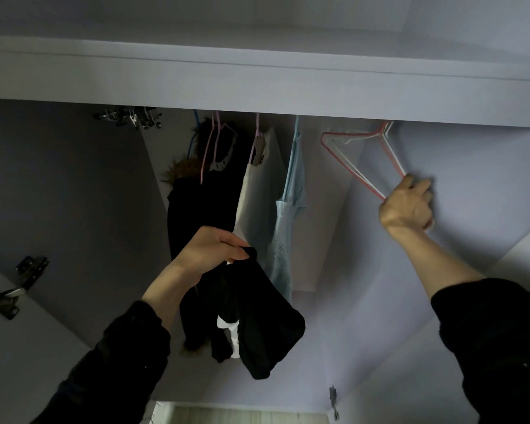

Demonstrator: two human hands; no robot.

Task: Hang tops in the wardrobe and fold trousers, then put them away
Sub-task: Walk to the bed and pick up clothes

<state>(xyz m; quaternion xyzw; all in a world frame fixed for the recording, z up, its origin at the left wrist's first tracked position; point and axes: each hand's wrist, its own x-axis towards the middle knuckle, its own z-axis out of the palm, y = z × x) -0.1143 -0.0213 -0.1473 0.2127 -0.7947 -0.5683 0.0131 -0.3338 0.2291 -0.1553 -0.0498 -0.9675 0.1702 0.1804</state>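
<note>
Your left hand (210, 252) is pinching the black top (257, 325), unhung, before the wardrobe (257, 87); your right hand (407, 206) is gripping empty hangers (364, 154). Several garments (288, 209) are already hanging.

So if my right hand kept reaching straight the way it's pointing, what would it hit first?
Probably the pale lilac wardrobe side wall: the right hand, gripping the thin red and white wire hangers, points up toward it. Depth is unclear.
</note>
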